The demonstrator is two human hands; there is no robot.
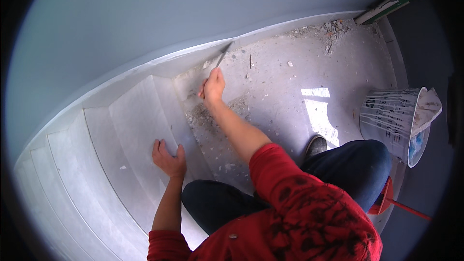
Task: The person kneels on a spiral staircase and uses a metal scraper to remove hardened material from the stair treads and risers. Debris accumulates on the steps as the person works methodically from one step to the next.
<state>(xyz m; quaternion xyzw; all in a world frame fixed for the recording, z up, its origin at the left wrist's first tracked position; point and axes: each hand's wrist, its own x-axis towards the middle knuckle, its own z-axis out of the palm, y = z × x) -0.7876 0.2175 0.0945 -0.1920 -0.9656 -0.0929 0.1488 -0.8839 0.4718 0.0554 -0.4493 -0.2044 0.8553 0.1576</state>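
My right hand (214, 87) is closed around the handle of a scraper or small pointed trowel (225, 49); most of the handle is hidden by my fingers. Its dark, narrow blade reaches up to the foot of the pale skirting (181, 56), and its tip appears to touch or nearly touch where skirting and floor meet. My left hand (169, 157) leans on the pale stair step (139, 116) with fingers spread and nothing in it. Crumbs and dust lie in a patch (201, 116) on the landing floor (275, 83), just below my right hand.
Several steps (72, 159) descend or rise at left. A larger rubble pile (331, 32) lies in the far corner beside a green-and-white post (380, 9). At right stands a paint-streaked bucket (386, 116) holding a bag; behind my knee is a red dustpan (385, 199). A grey wall (163, 11) borders the landing.
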